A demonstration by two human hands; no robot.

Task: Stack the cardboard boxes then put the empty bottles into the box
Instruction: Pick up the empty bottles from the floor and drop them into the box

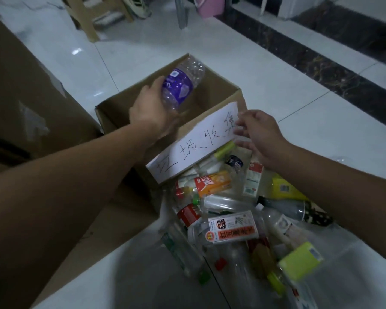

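L hand (pixel 152 112) fingers curled round purple-label bottle (pixel 180 85) over box (pixel 217 85); R hand (pixel 262 134) fingers loosely spread, holding nothing. Risk: let go too near the rim, bottle bounces out.

Clear, glossy ribbed plastic bottle with purple label (pixel 183 83); matt brown cardboard box (pixel 218 94) bearing white paper sign (pixel 194 141); glossy white floor tiles (pixel 265 70).

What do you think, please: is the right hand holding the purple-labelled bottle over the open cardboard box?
Not quite: the head view shows the left hand holding the purple-labelled bottle over the open cardboard box; the right hand holds nothing.
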